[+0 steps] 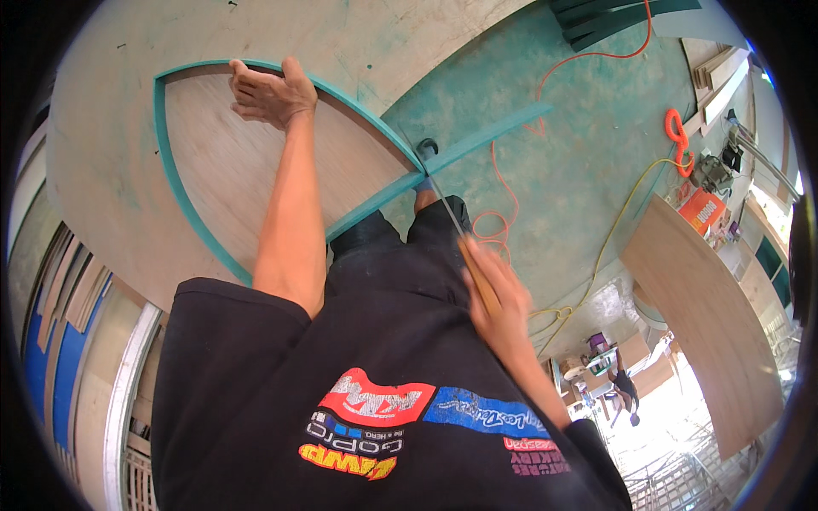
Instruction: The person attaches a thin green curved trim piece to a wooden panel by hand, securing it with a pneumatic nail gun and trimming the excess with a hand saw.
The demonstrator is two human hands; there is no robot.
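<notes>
A rounded triangular frame of teal strips (179, 183) stands on edge on the pale wooden board (111, 204). My left hand (274, 92) grips its far curved side, with thumb and fingertips at the rim. My right hand (500, 298) is closed round the wooden handle (482, 277) of a hand saw. The saw's thin blade (447, 204) lies across the frame's right corner, where two strips meet. From that corner, the straight near strip (494, 139) runs on past the board's edge, over the floor. Motion blurs my right hand slightly.
Orange hose (503, 192) and yellow cord (607, 234) trail over the green-stained floor (579, 128). A curved wooden panel (707, 315) stands at right, near a boxy machine (712, 175). Another person (626, 387) is farther back. Wood strips (64, 272) are stacked at left.
</notes>
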